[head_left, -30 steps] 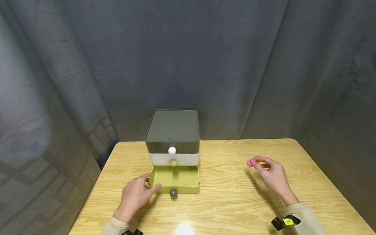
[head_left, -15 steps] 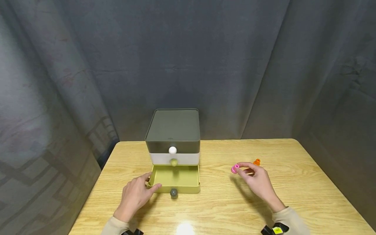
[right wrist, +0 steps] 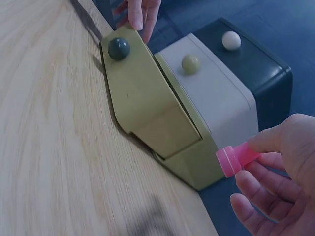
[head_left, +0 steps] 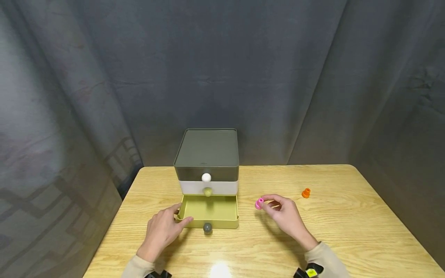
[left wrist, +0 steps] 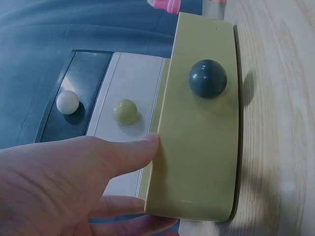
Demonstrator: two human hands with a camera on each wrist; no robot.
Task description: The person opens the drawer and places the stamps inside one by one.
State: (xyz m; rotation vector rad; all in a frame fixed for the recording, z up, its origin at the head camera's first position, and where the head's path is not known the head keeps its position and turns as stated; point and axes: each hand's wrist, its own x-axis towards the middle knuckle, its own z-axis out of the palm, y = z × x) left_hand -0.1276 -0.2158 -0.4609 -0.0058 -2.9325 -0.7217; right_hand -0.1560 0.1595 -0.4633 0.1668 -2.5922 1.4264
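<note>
A three-tier drawer box (head_left: pixel 208 150) stands on the table, its yellow-green bottom drawer (head_left: pixel 210 210) pulled out with nothing visible inside. My left hand (head_left: pixel 163 229) holds that drawer by its front left corner. In the left wrist view the thumb (left wrist: pixel 145 147) lies on the drawer's front rim and the fingers are partly hidden at its side. Just right of the drawer, my right hand (head_left: pixel 286 216) pinches a small pink stepped plastic piece (head_left: pixel 259 204) between thumb and fingers, above the table. The right wrist view shows its wide round end (right wrist: pixel 229 161) facing away from the palm.
An orange stepped piece (head_left: pixel 306 193) of similar shape sits on the wooden table (head_left: pixel 347 224), to the right of my right hand. A dark grey knob (head_left: pixel 207 227) sticks out from the drawer front. Grey curtains (head_left: pixel 222 77) hang behind and at both sides.
My right hand has carried the pink piece left toward the drawer, and the orange piece has come into full view behind it. The left hand has stayed at the drawer corner.
</note>
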